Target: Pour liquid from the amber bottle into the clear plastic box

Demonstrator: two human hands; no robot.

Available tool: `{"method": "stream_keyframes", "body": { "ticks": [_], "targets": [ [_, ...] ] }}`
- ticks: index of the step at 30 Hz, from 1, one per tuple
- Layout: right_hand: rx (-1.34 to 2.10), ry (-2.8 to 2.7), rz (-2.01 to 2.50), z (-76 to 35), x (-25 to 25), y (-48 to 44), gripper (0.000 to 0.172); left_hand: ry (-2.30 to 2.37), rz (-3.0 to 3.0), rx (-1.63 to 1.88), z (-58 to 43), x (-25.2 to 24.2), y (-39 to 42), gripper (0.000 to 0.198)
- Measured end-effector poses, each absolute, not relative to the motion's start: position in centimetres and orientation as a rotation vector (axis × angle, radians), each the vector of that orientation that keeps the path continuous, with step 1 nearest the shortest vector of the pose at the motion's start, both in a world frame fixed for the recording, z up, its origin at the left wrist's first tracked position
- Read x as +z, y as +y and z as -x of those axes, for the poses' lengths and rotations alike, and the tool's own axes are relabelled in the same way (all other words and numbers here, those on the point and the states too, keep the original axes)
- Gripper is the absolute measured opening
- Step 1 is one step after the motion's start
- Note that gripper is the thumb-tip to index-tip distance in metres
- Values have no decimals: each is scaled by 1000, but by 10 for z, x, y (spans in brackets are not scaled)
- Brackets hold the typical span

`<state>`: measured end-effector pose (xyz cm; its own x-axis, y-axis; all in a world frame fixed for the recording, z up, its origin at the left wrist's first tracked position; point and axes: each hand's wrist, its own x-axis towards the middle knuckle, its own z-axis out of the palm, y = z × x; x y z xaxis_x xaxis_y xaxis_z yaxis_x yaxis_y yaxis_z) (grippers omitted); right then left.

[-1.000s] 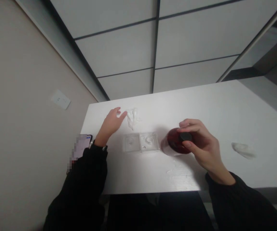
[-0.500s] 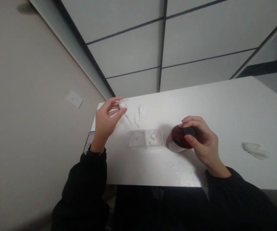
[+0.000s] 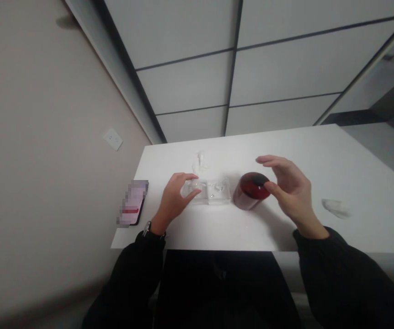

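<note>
My left hand [image 3: 176,196] reaches over the left half of a clear two-part box [image 3: 214,203]. Its thumb and fingers are closed around a small clear, rounded piece [image 3: 196,184], whose exact kind I cannot make out. Several clear drops or small rings show in the box's right half. Just right of the box stands a dark red bottle [image 3: 247,194] with a black cap [image 3: 259,179] and a pale label. My right hand [image 3: 291,192] is open beside it, fingers spread apart, the thumb tip near or touching the cap.
Behind the box lies a crumpled whitish item [image 3: 200,160]. A phone [image 3: 133,203] rests at the table's left edge, by the wall. On the right of the white table [image 3: 217,233] lies a crumpled pale wrapper [image 3: 336,208]. White panels stand behind the table.
My left hand has come down and right, from the table's back left to the box, with the small clear piece. My right hand's fingers have come away from the bottle's cap and spread.
</note>
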<state>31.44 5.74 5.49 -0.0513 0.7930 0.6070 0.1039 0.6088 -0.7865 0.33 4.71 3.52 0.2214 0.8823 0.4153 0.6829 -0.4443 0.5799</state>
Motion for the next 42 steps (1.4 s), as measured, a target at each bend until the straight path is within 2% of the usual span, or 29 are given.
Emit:
{"method": "stream_keyframes", "body": {
  "ticks": [4, 6, 10, 14, 16, 19, 23, 26, 31, 33, 36, 42],
  "targets": [
    [460, -1969, 803, -295, 114, 61, 23, 1355, -1977, 999, 7, 3, 47, 78],
    [480, -2327, 705, -269, 135, 70, 28, 1330, -1921, 959, 10, -8, 47, 87],
    [387, -2916, 578, -214, 144, 91, 46, 1389, -1915, 914, 9, -13, 48, 77],
    [179, -3161, 667, -188, 127, 98, 36, 1386, -1904, 916, 6, -9, 46, 77],
    [-4, -3169, 772, -185, 120, 97, 29, 1387, -1911, 919, 6, -8, 45, 79],
    [-185, -3178, 865, -183, 117, 93, 30, 1381, -1908, 929, 5, -9, 45, 80],
    [-179, -3180, 764, -178, 121, 92, 31, 1403, -1901, 921, 4, -10, 45, 74],
    [-259, -3225, 863, -174, 122, 94, 24, 1384, -1903, 928, 4, -10, 45, 76],
    [-228, -3222, 787, -172, 123, 94, 34, 1409, -1911, 921, 4, -12, 46, 73],
    [-273, -3230, 846, -172, 125, 93, 27, 1406, -1921, 921, 4, -12, 46, 75],
    [-335, -3234, 945, -172, 127, 90, 34, 1406, -1897, 918, 4, -11, 46, 80],
    [-319, -3250, 959, -172, 130, 88, 31, 1399, -1907, 924, 4, -11, 46, 79]
  ]
}}
